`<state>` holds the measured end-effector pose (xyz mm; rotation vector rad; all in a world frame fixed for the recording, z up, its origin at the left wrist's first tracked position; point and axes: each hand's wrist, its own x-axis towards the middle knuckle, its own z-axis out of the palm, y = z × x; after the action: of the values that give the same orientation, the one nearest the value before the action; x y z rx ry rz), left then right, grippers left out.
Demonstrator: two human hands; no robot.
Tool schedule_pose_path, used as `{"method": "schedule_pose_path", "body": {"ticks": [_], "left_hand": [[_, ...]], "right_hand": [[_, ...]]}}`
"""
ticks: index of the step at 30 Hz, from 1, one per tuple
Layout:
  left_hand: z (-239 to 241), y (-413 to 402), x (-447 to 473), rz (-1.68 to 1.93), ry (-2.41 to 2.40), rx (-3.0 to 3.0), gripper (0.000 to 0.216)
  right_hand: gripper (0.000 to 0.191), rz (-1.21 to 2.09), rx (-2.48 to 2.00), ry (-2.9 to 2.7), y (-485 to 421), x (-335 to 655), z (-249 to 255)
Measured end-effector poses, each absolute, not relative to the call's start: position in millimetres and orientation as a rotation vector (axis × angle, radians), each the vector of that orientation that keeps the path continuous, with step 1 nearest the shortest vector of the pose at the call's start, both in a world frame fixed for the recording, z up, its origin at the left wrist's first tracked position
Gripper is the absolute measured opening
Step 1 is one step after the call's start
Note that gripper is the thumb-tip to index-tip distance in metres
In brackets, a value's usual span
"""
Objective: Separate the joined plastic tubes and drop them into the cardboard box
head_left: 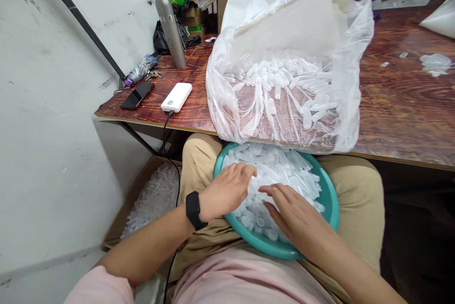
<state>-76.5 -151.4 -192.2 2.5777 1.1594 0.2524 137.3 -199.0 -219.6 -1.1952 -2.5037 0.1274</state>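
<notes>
A teal basin (332,200) rests on my lap, heaped with translucent white plastic tubes (280,166). Over the basin's left part is my left hand (229,190), wearing a black watch on the wrist. Its fingers are loosely bent, apart from the right hand, with the thumb and palm side hidden. My right hand (296,211) hangs above the right side of the heap, thumb and fingers spread, and no tube shows between them. Just beyond, a clear plastic bag (350,76) lies open on the table, with more small translucent pieces (273,74) inside.
On the wooden table (405,119) are a phone (138,94), a white power bank (177,97) with a hanging black cable, a steel flask (172,34) and an umbrella (141,70). A cardboard box (119,209) of clear pieces stands on the floor, left, beside the wall.
</notes>
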Motion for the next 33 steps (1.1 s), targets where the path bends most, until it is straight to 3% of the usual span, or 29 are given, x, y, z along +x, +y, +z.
{"method": "schedule_pose_path", "body": {"ticks": [3,9,17,21,25,33], "left_hand": [[-194.1,-132.0,-71.0,0.063,1.063,2.712,0.030],[-200.3,-132.9,-72.9,0.002,1.043,2.695,0.018],[-185.8,-125.4,-52.0,0.013,1.421,2.535,0.036],[-181.4,-114.1,-45.1,-0.018,1.389,2.509,0.017],[-181.9,-121.3,-55.9,0.070,1.327,2.486,0.017],[-180.6,-168.5,-75.0,0.417,1.018,2.208,0.023]], "right_hand": [[0.026,-0.017,-1.131,-2.618,-189.6,133.6,-236.4],[0.021,0.012,-1.126,-2.655,-189.8,129.3,-243.0],[0.028,0.119,-1.085,-2.631,-195.6,124.7,-238.7],[0.031,0.326,-1.140,-2.449,-199.2,135.0,-227.5],[0.024,0.484,-1.280,-2.148,-200.4,157.4,-217.6],[0.032,0.499,-1.257,-2.075,-202.8,167.7,-201.1]]}}
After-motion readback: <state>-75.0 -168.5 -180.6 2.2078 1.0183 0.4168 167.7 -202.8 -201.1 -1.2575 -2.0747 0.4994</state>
